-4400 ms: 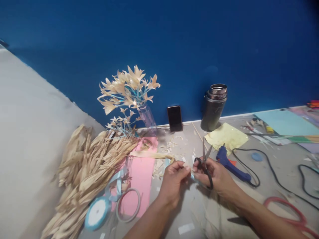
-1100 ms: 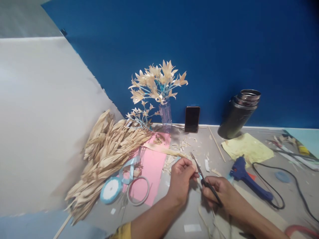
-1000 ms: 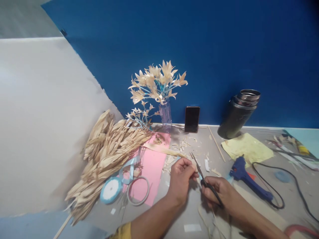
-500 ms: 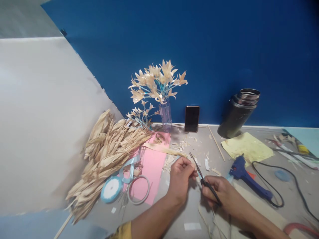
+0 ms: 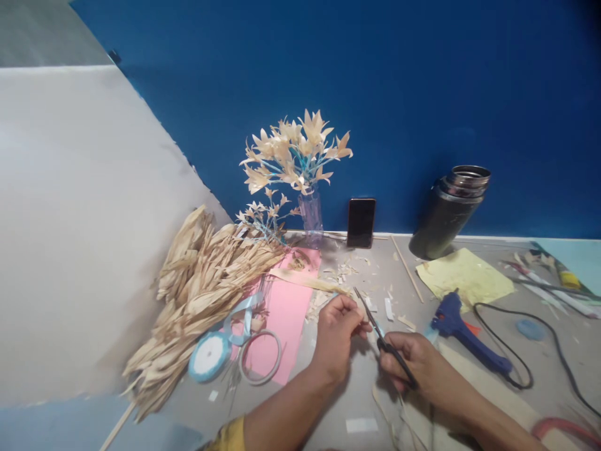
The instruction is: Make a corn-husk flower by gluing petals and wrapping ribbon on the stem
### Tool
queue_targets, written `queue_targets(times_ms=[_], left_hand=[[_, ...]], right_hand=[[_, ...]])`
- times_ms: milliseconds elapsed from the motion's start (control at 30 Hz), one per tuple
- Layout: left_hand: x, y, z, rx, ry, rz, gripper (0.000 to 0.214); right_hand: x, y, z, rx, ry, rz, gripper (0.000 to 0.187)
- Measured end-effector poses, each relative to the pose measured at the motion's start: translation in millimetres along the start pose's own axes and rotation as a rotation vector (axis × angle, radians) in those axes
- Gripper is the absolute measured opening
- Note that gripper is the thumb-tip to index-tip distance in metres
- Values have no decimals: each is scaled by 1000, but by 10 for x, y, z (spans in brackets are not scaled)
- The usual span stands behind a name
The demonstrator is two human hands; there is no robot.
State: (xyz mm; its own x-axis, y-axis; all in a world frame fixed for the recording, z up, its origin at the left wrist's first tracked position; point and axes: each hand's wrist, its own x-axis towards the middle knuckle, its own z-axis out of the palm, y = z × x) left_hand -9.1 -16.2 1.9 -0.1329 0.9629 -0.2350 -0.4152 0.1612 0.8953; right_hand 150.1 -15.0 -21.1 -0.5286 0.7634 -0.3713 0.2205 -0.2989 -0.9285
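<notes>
My right hand grips black-handled scissors, their blades pointing up and left, close to the fingers of my left hand. My left hand is closed in a pinch; whatever sits between its fingertips is too small and hidden to make out. Just beyond it lies a pale strip of dried husk, its right end near the knuckles. Pale scraps are scattered on the table behind both hands.
On the left are a husk bundle, a ribbon spool, a tape ring and pink paper. Behind stand a flower vase, a phone and a flask. A corded glue gun lies right, beside yellow paper.
Almost nothing differs. The whole view has shifted very slightly, and both hands and the scissors keep nearly the same pose.
</notes>
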Motion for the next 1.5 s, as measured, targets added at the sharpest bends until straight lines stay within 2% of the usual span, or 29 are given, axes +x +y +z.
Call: queue_targets(times_ms=[300,467,567,700,767,933,1167,1267,1400,1500], left_hand=[[6,31,-22,-2,-23,-2,15],[21,52,-64,0,-47,-25,15],[17,48,-74,7,-54,-41,15],[7,16,-70,105,-136,-83,11],[1,-6,-63,164,-177,-107,9],[-18,-59,-50,212,-262,-173,13],[18,-85,-76,2,-275,-308,29],[59,-19,-104,-85,-252,-291,30],[116,147,-165,-159,-210,-181,25],[136,242,-204,-175,-180,-139,24]], right_hand=[[27,83,-18,-12,-3,12,36],[17,71,-38,15,-2,25,41],[22,20,-76,65,84,29,41],[15,-70,-145,168,296,-99,38],[2,-108,-168,197,363,-142,40],[-18,-127,-157,198,351,-154,37],[-25,-153,-103,259,460,-182,38],[-27,-157,-146,211,373,-150,42],[-52,-127,-206,50,24,-121,51],[-76,-96,-195,19,-126,-109,53]])
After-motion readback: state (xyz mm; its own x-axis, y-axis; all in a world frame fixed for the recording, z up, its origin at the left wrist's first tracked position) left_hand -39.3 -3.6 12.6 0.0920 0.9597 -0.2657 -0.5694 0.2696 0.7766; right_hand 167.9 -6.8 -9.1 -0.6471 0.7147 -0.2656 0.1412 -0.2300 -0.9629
